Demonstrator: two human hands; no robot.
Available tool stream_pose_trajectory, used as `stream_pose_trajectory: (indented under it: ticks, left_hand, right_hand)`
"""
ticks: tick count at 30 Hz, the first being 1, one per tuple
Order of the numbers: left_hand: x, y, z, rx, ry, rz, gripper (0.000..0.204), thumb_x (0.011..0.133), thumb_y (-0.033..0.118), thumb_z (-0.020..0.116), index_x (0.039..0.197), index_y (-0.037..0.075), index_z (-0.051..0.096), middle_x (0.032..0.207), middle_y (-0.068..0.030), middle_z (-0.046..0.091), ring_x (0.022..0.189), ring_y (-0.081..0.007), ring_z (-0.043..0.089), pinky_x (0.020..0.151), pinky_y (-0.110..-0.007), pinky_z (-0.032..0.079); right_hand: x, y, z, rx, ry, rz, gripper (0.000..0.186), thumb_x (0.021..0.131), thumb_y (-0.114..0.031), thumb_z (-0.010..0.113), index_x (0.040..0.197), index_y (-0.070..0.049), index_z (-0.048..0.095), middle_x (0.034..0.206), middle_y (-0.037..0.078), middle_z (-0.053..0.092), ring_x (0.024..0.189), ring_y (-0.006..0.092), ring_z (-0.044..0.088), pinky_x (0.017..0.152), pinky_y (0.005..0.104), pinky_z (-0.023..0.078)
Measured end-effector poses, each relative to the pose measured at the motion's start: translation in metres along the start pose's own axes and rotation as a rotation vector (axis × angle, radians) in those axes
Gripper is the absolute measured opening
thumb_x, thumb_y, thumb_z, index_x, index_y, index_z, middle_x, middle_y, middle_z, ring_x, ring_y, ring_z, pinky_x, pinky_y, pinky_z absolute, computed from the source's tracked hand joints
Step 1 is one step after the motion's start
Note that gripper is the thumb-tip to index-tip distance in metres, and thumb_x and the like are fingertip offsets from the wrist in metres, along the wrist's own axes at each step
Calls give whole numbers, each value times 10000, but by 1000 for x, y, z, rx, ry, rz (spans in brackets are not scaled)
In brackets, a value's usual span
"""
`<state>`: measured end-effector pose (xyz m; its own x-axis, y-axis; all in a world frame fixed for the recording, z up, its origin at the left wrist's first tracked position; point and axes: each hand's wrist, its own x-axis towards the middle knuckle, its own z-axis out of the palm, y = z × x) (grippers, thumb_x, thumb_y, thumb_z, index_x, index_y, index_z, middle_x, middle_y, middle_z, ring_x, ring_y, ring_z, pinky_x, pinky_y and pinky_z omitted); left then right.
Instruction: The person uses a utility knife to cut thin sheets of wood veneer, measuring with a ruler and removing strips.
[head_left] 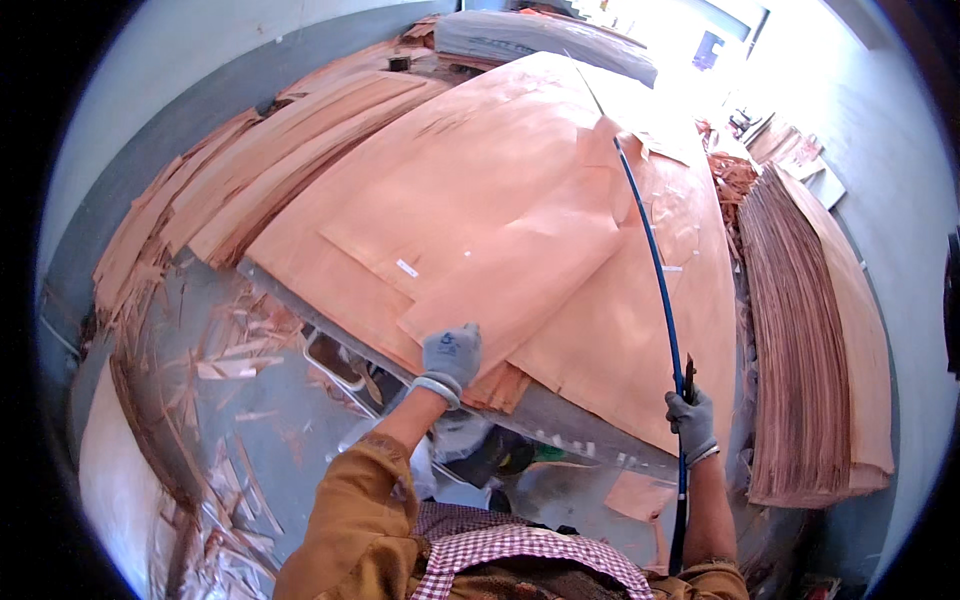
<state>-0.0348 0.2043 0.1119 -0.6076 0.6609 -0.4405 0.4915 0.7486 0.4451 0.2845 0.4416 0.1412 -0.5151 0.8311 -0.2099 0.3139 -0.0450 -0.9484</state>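
Veneer sheets (520, 270), 2 labels (407, 268), print illegible, left hand (452, 356) seemingly pinching an edge, right hand (692, 425) gripping blue rod (667, 300)

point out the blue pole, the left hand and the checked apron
Blue pole (655, 248): head view, on the middle of its shaft.
Left hand (452, 355): head view, on the back of the glove.
Apron (535, 542): head view, on its checked band.

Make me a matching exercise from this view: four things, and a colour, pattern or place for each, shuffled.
Things:
1. Left hand
2. Pole
3. Right hand
4. Apron

Descriptions:
A. Checked
B. Closed around the long, thin thing
C. Mostly blue
D. At the near edge of a sheet

Pairs: 1-D, 2-C, 3-B, 4-A
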Motion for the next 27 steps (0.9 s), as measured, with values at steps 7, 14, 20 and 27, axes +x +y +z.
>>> stream_pose_trajectory:
  ticks: [7, 14, 20, 27]
  left_hand:
    - [7, -39, 37, 343, 657, 449, 784, 750, 565, 597, 1245, -26, 455, 1305, -240, 444, 1229, -410, 386, 995, -505, 316]
    - [46, -91, 17, -119, 398, 489, 346, 797, 333, 623, 1013, 63, 635, 897, -136, 626, 805, -267, 606, 678, -400, 471]
    - [2, -156, -68, -1460, 266, 294, 162, 852, 124, 574, 984, 59, 640, 736, -40, 588, 708, -204, 558, 655, -357, 455]
    - [-40, -290, -182, -1558, 601, 536, 244, 913, 170, 437, 1026, 23, 594, 1030, -55, 599, 948, -178, 566, 875, -328, 447]
  right_hand:
    - [-17, -77, 132, -81, -57, -55, 149, 823, -161, 634, 899, -55, 563, 608, -28, 460, 466, 71, 469, 369, 215, 347]
    - [-55, -104, 187, 61, -179, 95, 357, 816, -176, 661, 1123, -24, 562, 625, -25, 477, 474, 69, 455, 405, 212, 331]
    - [-88, -65, 150, 17, -44, 115, 280, 821, -138, 645, 1077, -54, 568, 597, -41, 462, 439, 60, 426, 384, 211, 306]
    - [-101, -55, 102, -56, 45, 51, 172, 797, -146, 665, 923, -76, 571, 594, -21, 500, 435, 71, 462, 375, 210, 338]
